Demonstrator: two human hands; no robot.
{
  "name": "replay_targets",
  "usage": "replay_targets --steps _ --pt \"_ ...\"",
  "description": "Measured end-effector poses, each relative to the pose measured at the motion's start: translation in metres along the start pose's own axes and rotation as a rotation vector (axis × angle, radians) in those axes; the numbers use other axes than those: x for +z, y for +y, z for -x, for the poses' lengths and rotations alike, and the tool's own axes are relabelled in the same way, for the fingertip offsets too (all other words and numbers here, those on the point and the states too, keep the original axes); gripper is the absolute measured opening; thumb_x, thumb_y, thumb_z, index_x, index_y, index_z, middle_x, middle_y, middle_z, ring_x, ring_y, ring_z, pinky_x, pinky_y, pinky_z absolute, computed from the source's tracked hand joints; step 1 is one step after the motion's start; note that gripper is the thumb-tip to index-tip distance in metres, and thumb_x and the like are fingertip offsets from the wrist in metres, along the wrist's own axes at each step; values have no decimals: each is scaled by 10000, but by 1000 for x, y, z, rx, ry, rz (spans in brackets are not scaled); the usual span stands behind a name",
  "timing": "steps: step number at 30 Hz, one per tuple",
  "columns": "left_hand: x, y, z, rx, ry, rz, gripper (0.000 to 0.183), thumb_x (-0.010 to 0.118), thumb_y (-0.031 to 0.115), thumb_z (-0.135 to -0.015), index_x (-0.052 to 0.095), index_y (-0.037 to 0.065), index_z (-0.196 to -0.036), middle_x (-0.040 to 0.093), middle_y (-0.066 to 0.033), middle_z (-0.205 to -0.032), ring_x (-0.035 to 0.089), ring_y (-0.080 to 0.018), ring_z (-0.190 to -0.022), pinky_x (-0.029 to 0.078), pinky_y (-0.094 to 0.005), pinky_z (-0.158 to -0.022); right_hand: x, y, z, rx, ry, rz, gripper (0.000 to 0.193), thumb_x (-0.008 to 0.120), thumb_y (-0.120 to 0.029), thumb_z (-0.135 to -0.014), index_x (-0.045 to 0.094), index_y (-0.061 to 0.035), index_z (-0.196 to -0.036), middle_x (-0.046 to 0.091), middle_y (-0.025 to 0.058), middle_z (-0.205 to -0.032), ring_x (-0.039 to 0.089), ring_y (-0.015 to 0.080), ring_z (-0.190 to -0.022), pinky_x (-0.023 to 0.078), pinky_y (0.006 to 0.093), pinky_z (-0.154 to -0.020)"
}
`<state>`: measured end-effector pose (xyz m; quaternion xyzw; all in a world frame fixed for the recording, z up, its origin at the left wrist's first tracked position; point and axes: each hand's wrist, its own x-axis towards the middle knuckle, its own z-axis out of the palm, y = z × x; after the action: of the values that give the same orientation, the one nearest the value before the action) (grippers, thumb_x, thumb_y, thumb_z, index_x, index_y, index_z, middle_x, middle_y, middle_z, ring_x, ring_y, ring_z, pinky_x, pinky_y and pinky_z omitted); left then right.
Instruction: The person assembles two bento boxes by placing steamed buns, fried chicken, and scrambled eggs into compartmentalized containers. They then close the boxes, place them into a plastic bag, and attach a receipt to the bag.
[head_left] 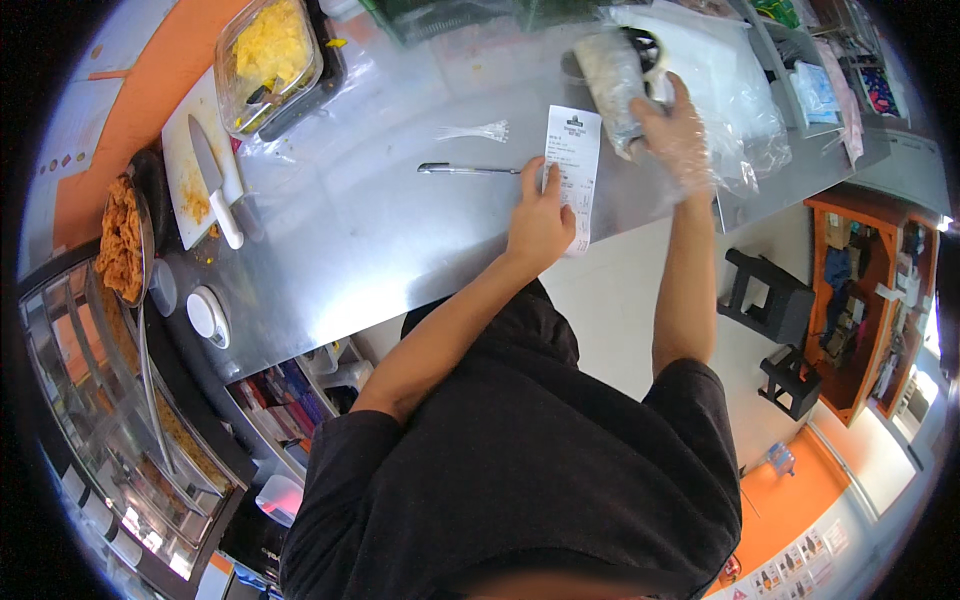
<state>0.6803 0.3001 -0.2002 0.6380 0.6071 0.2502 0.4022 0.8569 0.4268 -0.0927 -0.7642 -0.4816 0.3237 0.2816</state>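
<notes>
Two hands are at the desk (370, 230), and each has a different thing near it. The left hand (540, 215) lies at the middle of the frame on the receipt (584, 150), a long white slip reaching toward the desk's near edge. Its grip is spread, fingertips down on the paper, thumb by its lower part, I suppose to keep such a light slip from sliding. The pen (455, 169) lies capped-looking to the left, its right end running up to those fingers; I can't tell whether they touch it.

Toward the upper right, the right hand (675, 140), in what seems a thin clear glove, reaches over a plastic-wrapped bundle (608, 80), forefinger and thumb apart. It's blurred, so I can't tell whether that grip pinches anything. A black-and-white ring (650, 50) sits just beyond. The knife (212, 175) lies over at the upper left on the cutting board (190, 205), well apart from the paper, which probably keeps the slip clean.
</notes>
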Motion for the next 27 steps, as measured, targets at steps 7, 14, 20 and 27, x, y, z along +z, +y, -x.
replay_targets --steps 7,14,20,27 --pt "-4 14 3 52 39 -155 701 703 168 -852 434 -111 -1436 301 -263 -1565 708 -477 -800 612 -519 -711 59 5 13 -363 24 508 941 773 -368 -788 356 -30 -1560 643 339 -1189 660 486 -1090 545 514 -939" --pt "-22 2 44 103 -90 -237 571 674 244 -934 505 -27 -1407 404 -203 -1526 690 -438 -1009 592 -505 -845 21 14 18 -330 75 227 775 770 -519 -871 569 -13 -1424 666 261 -1280 662 358 -1189 521 417 -992" --pt "-48 -9 102 180 -174 -144 488 697 174 -936 564 17 -1379 468 -178 -1490 669 -345 -1057 568 -428 -907 10 58 69 -331 246 -91 422 698 -347 -978 707 -22 -1247 725 197 -1158 700 298 -1070 541 396 -924" --pt "-81 -71 195 -106 -270 298 431 648 205 -1004 589 39 -1397 556 -145 -1446 631 -289 -1211 502 -393 -1032 37 89 152 -196 -93 -160 278 710 -294 -985 756 -38 -1082 754 119 -919 686 208 -765 551 338 -721"
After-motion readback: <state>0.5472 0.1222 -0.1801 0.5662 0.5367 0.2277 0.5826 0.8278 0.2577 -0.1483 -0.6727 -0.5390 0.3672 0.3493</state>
